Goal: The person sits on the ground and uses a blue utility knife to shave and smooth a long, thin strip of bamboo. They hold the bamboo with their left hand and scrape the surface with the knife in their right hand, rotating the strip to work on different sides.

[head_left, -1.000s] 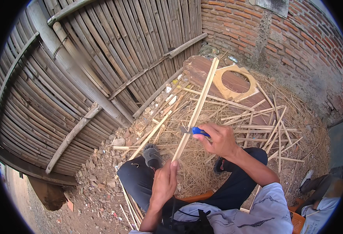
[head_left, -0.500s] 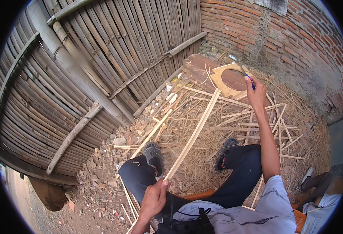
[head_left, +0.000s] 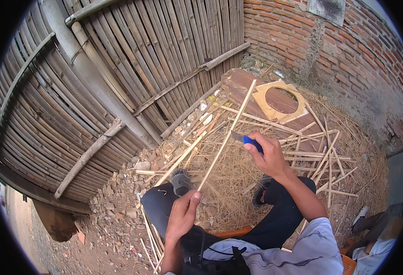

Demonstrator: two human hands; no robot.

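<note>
We see a big fence [head_left: 132, 50] of long, thin bamboo sticks, grey and brown and bumpy, standing side by side. Next to it we see a wall [head_left: 286, 39] of rough orange bricks set in rows. On the ground between our feet lies a messy heap of shavings [head_left: 229, 197], dry and curly like straw. Past the heap we find a flat brown board [head_left: 237, 87], smooth in places and a bit worn. On it lies a thin tan square [head_left: 261, 97] with a large round hole cut in it. Many loose strips [head_left: 318, 157] of pale wood lie crossed over each other on our right. Our left hand [head_left: 183, 214] is curled snugly round the near end of one long, straight, pale strip [head_left: 219, 150], with the thumb along the top. The rest of it sticks out and slants up, away from us and to the right, so its far tip shows in front of the board. Our right hand [head_left: 268, 156] is wrapped round the blue handle of a knife [head_left: 252, 142]. Its flat grey blade points at the middle of the strip; we cannot tell if they touch.
</note>
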